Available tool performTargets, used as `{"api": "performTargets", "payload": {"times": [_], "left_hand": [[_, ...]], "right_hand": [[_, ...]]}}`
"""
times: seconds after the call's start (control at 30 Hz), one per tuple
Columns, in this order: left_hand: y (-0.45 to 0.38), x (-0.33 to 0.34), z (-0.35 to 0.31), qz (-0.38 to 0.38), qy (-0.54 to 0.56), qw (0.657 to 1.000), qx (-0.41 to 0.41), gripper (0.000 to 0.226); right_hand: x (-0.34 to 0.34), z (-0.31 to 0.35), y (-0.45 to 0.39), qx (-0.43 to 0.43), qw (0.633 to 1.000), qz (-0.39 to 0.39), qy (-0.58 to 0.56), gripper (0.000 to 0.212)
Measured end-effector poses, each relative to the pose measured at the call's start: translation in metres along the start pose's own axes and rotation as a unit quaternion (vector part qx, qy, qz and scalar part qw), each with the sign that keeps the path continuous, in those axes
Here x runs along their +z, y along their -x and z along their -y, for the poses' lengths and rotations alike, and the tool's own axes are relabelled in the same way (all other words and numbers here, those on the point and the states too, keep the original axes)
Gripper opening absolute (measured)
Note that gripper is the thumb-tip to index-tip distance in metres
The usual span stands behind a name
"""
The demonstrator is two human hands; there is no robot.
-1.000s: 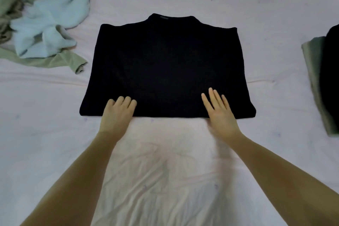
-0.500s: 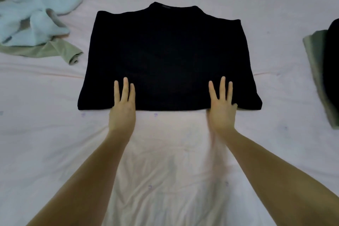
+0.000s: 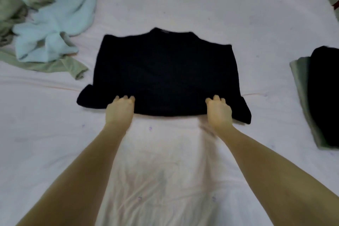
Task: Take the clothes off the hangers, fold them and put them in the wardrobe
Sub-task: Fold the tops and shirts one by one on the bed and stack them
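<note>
A black top lies partly folded on the white bed sheet, collar away from me. My left hand grips its near hem left of centre, fingers curled over the edge. My right hand grips the same hem right of centre in the same way. The hem is lifted a little between the hands, and both lower corners of the top hang bunched outside them.
A loose heap of light blue clothes and sage green clothes lies at the back left. A folded stack, black garment on a green garment, sits at the right edge.
Both hands went from lying flat with straight fingers on the near hem to curling round it, and the hem has risen and moved slightly away from me.
</note>
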State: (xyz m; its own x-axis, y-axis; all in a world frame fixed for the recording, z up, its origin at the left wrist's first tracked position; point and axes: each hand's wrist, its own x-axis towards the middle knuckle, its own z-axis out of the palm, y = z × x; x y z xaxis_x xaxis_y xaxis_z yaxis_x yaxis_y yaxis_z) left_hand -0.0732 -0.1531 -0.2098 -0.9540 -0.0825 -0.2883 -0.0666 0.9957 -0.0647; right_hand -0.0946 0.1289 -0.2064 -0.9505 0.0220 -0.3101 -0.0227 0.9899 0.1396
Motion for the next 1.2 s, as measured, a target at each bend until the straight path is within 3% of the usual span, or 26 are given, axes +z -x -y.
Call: {"api": "performTargets", "payload": {"times": [0.2,0.37,0.47,0.63,0.8,0.83,0.9,1.0,1.1,1.2], "left_hand": [[0.057,-0.104,-0.004,0.097,-0.042,0.994,-0.004,0.029],[0.133,-0.176,0.001,0.127,-0.027,0.99,0.049,0.028],[0.18,-0.218,0.006,0.176,-0.02,0.982,0.072,0.031],[0.253,-0.299,-0.003,0.32,-0.063,0.943,0.064,0.04],[0.278,-0.334,-0.015,0.431,-0.089,0.895,0.069,0.041],[0.275,-0.331,-0.017,0.439,-0.105,0.89,0.067,0.039],[0.263,-0.318,-0.02,0.44,-0.102,0.89,0.054,0.039],[0.238,-0.284,-0.029,0.425,-0.094,0.899,0.054,0.043],[0.188,-0.223,-0.032,0.319,-0.077,0.943,0.054,0.034],[0.133,-0.168,-0.036,0.245,-0.056,0.967,0.049,0.03]], "right_hand": [[-0.091,-0.022,0.051,-0.024,0.999,0.039,-0.018,0.031],[-0.157,-0.042,0.126,-0.006,0.995,0.1,-0.006,0.023],[-0.191,-0.052,0.173,0.007,0.987,0.16,-0.004,0.032],[-0.237,-0.069,0.246,0.016,0.971,0.24,0.021,0.038],[-0.268,-0.075,0.277,0.024,0.951,0.305,0.044,0.014],[-0.268,-0.075,0.277,0.026,0.95,0.308,0.04,0.019],[-0.258,-0.075,0.268,0.03,0.946,0.32,0.047,0.023],[-0.215,-0.076,0.231,0.027,0.946,0.321,0.04,0.012],[-0.166,-0.071,0.181,0.015,0.953,0.302,0.032,0.033],[-0.127,-0.067,0.121,0.012,0.962,0.271,0.024,0.032]]}}
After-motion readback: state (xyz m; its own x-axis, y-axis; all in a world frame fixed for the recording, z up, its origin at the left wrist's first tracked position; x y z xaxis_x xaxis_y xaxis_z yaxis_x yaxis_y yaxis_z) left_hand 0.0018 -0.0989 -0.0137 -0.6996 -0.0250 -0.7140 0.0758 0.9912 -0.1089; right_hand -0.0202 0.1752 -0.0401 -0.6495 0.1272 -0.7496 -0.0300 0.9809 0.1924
